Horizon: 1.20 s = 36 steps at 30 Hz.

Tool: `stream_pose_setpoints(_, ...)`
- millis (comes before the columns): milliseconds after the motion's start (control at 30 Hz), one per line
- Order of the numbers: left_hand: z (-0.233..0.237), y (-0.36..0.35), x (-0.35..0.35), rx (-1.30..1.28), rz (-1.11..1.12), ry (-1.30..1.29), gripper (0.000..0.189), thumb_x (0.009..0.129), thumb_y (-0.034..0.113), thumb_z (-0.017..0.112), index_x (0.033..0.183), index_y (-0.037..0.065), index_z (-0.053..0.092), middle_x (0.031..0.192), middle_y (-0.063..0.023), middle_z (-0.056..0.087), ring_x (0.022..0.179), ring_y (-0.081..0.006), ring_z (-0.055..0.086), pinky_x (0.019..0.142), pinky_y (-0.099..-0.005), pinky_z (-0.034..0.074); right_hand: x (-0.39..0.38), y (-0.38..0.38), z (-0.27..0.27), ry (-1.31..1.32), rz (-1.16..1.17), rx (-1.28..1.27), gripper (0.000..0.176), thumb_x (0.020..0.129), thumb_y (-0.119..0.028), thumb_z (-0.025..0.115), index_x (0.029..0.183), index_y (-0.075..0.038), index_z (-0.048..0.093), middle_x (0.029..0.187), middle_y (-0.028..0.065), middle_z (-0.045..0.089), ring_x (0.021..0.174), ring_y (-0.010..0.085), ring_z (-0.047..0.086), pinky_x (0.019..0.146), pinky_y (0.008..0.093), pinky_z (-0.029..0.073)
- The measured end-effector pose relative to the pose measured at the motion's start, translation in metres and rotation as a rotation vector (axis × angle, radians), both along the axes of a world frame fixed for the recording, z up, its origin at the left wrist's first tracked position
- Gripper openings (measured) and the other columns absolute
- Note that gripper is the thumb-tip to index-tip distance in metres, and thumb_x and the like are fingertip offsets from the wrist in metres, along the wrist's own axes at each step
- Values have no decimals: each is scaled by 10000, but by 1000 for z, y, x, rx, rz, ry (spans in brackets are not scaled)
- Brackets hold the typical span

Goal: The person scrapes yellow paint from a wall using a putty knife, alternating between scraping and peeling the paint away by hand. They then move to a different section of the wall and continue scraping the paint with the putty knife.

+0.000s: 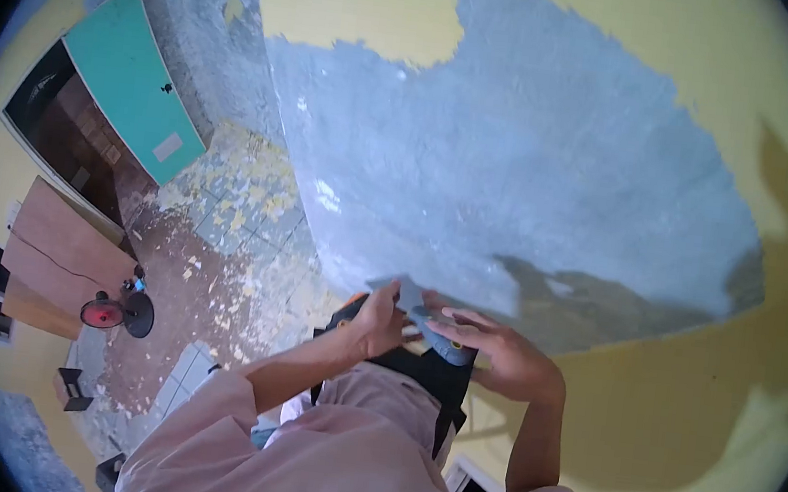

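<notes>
Both my hands meet on a scraper (431, 332) with a grey-blue handle and a flat grey blade (405, 292). The blade's edge rests against the wall (537, 165), at the lower rim of a large bare grey patch where the yellow paint is gone. My left hand (372, 323) is closed around the tool near the blade. My right hand (498, 351) lies over the handle with its fingers stretched along it. A dark strap or bag (437, 380) hangs on my chest just below the hands.
Yellow paint (703, 413) remains below and right of the bare patch, and at the top (362, 3). Paint flakes litter the tiled floor (232, 229). A teal door (132, 84), wooden boards (56, 259) and a small red fan (108, 312) stand at the left.
</notes>
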<state>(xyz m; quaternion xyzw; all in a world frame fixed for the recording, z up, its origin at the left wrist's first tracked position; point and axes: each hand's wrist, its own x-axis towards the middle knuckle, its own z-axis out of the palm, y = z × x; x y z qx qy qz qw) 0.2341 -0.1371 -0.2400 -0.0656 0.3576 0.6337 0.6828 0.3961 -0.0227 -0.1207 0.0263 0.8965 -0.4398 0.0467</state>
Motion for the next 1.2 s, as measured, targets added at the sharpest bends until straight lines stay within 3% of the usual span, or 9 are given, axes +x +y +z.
stream_pose_setpoints(333, 44, 9, -26, 185, -28, -2, 539, 959, 450, 152, 1235, 130, 487, 1262, -56, 479, 1189, -221, 393, 1000, -474, 280, -34, 12, 87, 106, 60, 226, 824, 654, -85, 768, 1387, -147, 396, 1398, 141, 387, 1292, 307, 371, 1055, 380, 331)
stream_pose_setpoints(467, 57, 14, -18, 269, 16, 112, 546, 933, 505, 270, 1308, 141, 427, 1323, -85, 463, 1239, -256, 419, 992, -500, 341, -80, 2, 46, 370, 291, 170, 456, 718, -148, 763, 1139, -56, 613, 1257, 146, 538, 1217, 312, 470, 1054, 429, 328)
stream_pose_setpoints(600, 78, 13, -32, 465, -113, 31, 634, 898, 587, 321, 1294, 108, 444, 1311, -115, 476, 1221, -265, 436, 937, -514, 390, -92, 5, 56, 493, 233, 26, 116, 748, -131, 738, 789, -51, 664, 876, 109, 675, 883, 269, 655, 974, 465, 394)
stream_pose_setpoints(700, 105, 24, -83, 391, -278, 231, 816, 858, 704, 264, 1290, 34, 442, 1304, -146, 472, 1171, -280, 453, 928, -437, 388, -88, 24, 61, 772, 19, -342, 182, 820, -119, 641, 987, -59, 598, 664, 38, 598, 650, 180, 603, 849, 381, 461)
stream_pose_setpoints(767, 144, 37, -120, 396, 44, 720, 859, 852, 721, 249, 1293, 6, 432, 1303, -173, 458, 1169, -288, 442, 957, -429, 351, -79, 72, 51, 815, -408, -1615, 362, 917, -359, 527, 1138, -75, 490, 552, 4, 437, 506, 144, 474, 612, 298, 464)
stream_pose_setpoints(833, 197, 54, -151, 410, 604, 1477, 814, 874, 670, 276, 1303, -7, 417, 1299, -209, 444, 1201, -303, 415, 1009, -465, 289, -89, 33, 136, 1115, -277, -425, 574, 921, -559, 404, 1243, -86, 365, 551, 13, 350, 450, 120, 356, 456, 260, 362)
stream_pose_setpoints(933, 242, 98, -218, 461, 1368, 2463, 638, 909, 502, 346, 1346, 42, 407, 1367, -219, 386, 1300, -322, 333, 1080, -499, 171, -103, 21, 179, 1197, -193, -538, 650, 891, -615, 405, 1261, -87, 322, 579, 39, 382, 435, 113, 335, 431, 272, 339)
stream_pose_setpoints(1033, 235, 110, -239, 274, 1229, 2860, 543, 896, 400, 376, 1357, 120, 436, 1433, -170, 341, 1355, -313, 268, 1104, -483, 112, -133, 14, 189, 1455, -322, -81, 459, 958, -407, 422, 1198, -24, 344, 611, 49, 429, 429, 101, 349, 436, 247, 332)
stream_pose_setpoints(1200, 229, 114, -247, 404, 1212, 2781, 532, 845, 323, 418, 1345, 149, 470, 1448, -142, 344, 1365, -312, 262, 1113, -470, 83, -156, 25, 192, 1493, -359, 43, 206, 948, -197, 422, 1070, -34, 391, 606, 43, 428, 432, 91, 346, 428, 222, 312)
